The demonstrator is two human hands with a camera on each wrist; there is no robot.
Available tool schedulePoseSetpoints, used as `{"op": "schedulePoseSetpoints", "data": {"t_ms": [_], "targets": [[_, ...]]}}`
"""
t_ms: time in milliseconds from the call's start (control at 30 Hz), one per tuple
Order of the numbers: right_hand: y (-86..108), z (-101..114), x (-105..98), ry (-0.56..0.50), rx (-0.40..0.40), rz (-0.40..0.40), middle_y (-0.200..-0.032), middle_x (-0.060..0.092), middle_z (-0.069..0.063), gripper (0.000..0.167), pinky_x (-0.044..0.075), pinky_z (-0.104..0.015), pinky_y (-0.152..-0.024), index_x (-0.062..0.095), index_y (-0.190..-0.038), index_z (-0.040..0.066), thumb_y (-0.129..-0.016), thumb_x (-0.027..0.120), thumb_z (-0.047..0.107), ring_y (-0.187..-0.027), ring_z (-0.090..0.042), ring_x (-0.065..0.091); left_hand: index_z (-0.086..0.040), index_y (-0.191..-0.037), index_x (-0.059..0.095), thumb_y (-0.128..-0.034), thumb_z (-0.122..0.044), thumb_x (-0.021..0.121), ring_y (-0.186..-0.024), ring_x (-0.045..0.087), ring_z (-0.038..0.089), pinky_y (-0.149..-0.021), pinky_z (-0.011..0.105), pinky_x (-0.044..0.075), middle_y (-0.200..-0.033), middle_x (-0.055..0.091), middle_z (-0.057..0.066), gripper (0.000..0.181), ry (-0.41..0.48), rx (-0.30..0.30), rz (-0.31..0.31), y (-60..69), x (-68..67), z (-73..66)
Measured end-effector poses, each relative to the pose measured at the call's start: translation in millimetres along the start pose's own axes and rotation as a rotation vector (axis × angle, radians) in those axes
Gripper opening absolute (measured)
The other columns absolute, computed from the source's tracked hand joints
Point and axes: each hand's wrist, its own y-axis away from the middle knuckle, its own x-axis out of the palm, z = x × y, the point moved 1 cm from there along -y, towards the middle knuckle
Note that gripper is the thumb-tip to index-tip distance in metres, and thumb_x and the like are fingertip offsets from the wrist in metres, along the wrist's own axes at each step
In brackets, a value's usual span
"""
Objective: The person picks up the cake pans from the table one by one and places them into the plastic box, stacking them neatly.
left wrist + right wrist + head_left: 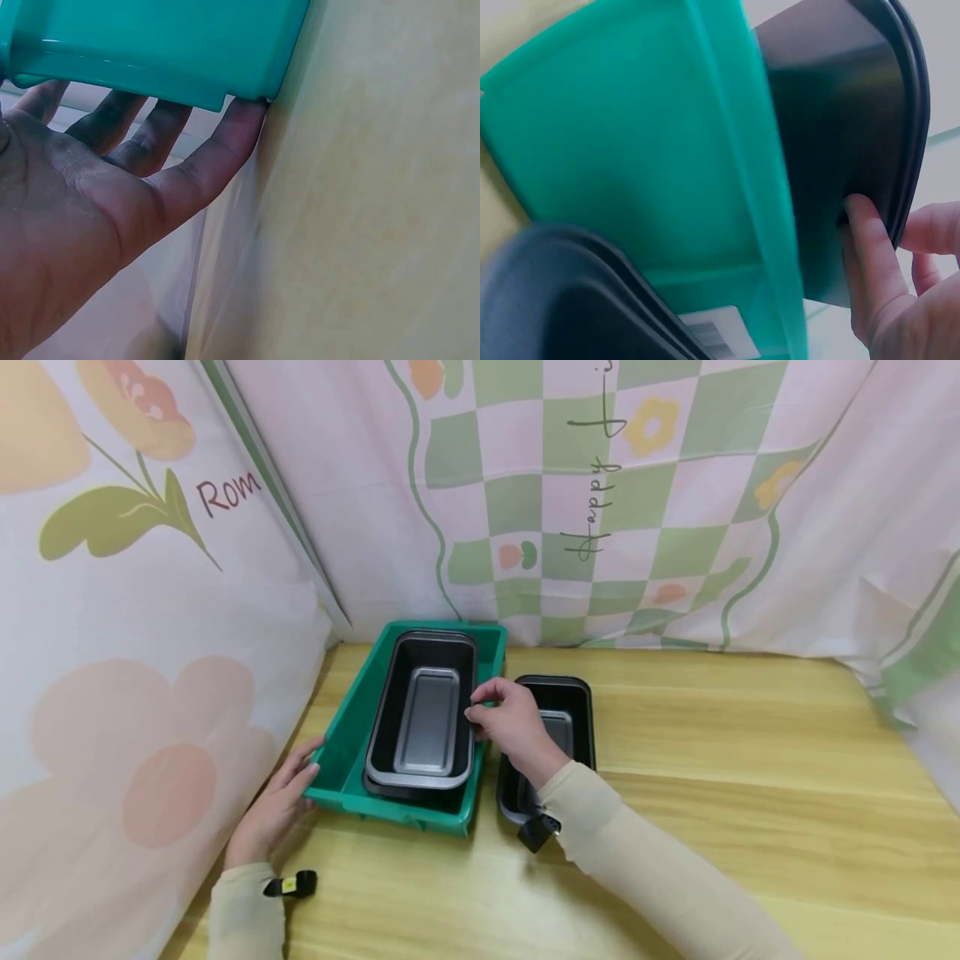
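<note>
Head view: your right hand (516,724) pinches the upper loaf pan (426,722) over the green bin (339,762), which your left hand (272,810) touches, fingers extended. Pan's likely light, stiff, slick; hold its rim.

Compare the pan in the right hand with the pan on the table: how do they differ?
The held pan reaches above the rim of the green bin; the table pan stands on the table beside the bin.
The right hand pinches the held pan; no fingers grip the table pan.
Both are dark and oblong, with a rectangular base panel.
</note>
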Motion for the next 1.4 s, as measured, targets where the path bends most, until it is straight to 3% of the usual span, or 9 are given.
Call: {"op": "schedulePoseSetpoints", "data": {"t_ms": [400,667,867,1067,1400], "targets": [[-8.9,-8.1,7.6,0.063,0.035,-0.024,-0.100,0.057,-0.015,0.015,0.056,-0.037,-0.065,0.062,-0.104,-0.004,-0.090,0.066,-0.001,-0.070,-0.025,0.066,-0.025,-0.156,0.024,-0.1060,-0.039,0.042,-0.120,0.039,0.032,-0.083,0.030,0.047,-0.157,0.015,0.018,0.056,0.005,0.018,0.006,-0.1,1.5,-2.4],[-15.0,-5.9,16.4,0.209,0.010,-0.039,-0.098,0.058,-0.013,0.013,0.056,-0.035,-0.062,0.062,-0.104,0.000,-0.091,0.063,0.003,-0.068,-0.025,0.066,-0.025,-0.157,0.023,-0.1061,-0.039,0.042,-0.127,0.032,0.036,-0.085,0.029,0.046,-0.159,0.012,0.017,0.056,0.016,0.018,0.016,-1.5,2.4,-2.9],[-15.7,-5.7,25.0,0.291,-0.003,-0.036,-0.098,0.059,-0.011,0.015,0.055,-0.033,-0.061,0.061,-0.105,0.001,-0.090,0.061,0.003,-0.065,-0.021,0.066,-0.024,-0.157,0.023,-0.1066,-0.038,0.041,-0.125,0.029,0.029,-0.079,0.031,0.045,-0.159,0.007,0.014,0.055,0.017,0.023,0.014,-2.3,1.8,-0.7],[-12.6,-7.1,27.4,0.240,0.020,-0.017,-0.105,0.055,-0.013,0.021,0.057,-0.037,-0.066,0.059,-0.105,0.003,-0.087,0.055,-0.006,-0.067,-0.021,0.066,-0.023,-0.157,0.022,-0.1072,-0.037,0.040,-0.108,0.045,0.019,-0.079,0.031,0.047,-0.154,0.017,0.015,0.054,0.032,0.032,0.030,-2.2,3.0,1.9],[-5.0,-10.8,22.7,0.064,0.048,0.038,-0.105,0.052,-0.017,0.019,0.057,-0.035,-0.068,0.057,-0.107,-0.002,-0.090,0.052,-0.009,-0.083,-0.027,0.065,-0.024,-0.157,0.022,-0.1071,-0.038,0.039,-0.102,0.049,0.015,-0.079,0.031,0.048,-0.152,0.019,0.012,0.054,0.032,0.036,0.017,-1.1,-0.6,1.8]]}}
